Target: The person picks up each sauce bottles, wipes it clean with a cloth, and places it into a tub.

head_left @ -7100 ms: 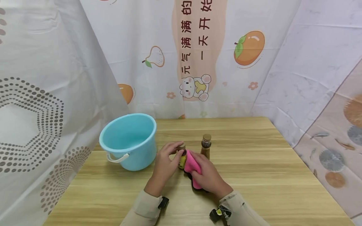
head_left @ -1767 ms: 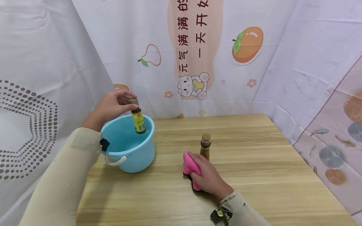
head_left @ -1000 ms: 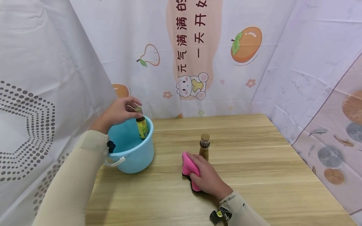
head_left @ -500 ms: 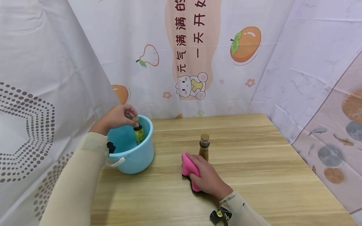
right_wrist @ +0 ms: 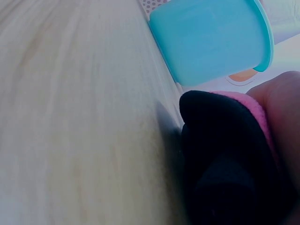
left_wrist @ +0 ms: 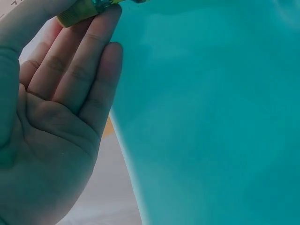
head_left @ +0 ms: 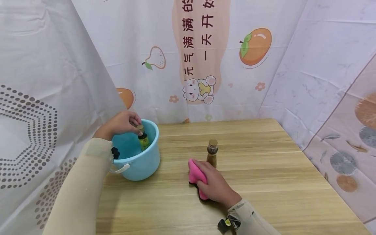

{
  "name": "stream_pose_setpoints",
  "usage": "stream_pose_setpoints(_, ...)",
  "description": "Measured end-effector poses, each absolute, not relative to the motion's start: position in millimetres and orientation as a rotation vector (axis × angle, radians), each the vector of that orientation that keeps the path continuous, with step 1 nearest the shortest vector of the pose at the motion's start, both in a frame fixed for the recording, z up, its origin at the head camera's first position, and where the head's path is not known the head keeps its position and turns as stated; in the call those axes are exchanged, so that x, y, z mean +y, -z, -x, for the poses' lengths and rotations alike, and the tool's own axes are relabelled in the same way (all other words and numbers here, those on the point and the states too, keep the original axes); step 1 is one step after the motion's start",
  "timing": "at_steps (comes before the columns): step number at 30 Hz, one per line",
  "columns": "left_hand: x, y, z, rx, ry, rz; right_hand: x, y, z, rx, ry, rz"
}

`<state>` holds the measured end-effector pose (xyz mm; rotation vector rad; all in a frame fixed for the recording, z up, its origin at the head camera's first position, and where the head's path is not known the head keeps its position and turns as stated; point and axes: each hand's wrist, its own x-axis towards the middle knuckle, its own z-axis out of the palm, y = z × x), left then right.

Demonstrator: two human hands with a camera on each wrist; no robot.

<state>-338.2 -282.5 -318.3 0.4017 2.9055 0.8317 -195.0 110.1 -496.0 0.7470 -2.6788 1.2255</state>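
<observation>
My left hand (head_left: 121, 124) reaches over the bucket's rim and pinches the cap of a small dark bottle with a yellow-green label (head_left: 143, 141). The bottle stands low inside the light-blue bucket (head_left: 142, 167), its base hidden by the wall. In the left wrist view, the gold-brown cap (left_wrist: 77, 14) lies between thumb and fingers. My right hand (head_left: 215, 184) grips a soft pink item with a black underside (head_left: 196, 173), low over the table; the right wrist view shows its thick black side (right_wrist: 220, 126). Just behind that hand stands a brown bottle with a gold cap (head_left: 212, 155).
The bucket stands at the left of the wood-grain table (head_left: 264, 163), its white handle (head_left: 121, 169) hanging at the front. Printed curtains (head_left: 223, 65) hang close behind the table and along both sides.
My left hand has carried the yellow-labelled bottle from beside the pink item leftward over the bucket, then lowered it inside. The right hand has kept its hold in nearly the same place.
</observation>
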Motion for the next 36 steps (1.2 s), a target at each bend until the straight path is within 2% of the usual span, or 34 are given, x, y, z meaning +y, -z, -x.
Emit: stream_pose_setpoints(36,-287.4,321.6,336.1,2.776,-0.754,-0.362,110.0,500.8,196.9,-2.653,-1.181,-0.793)
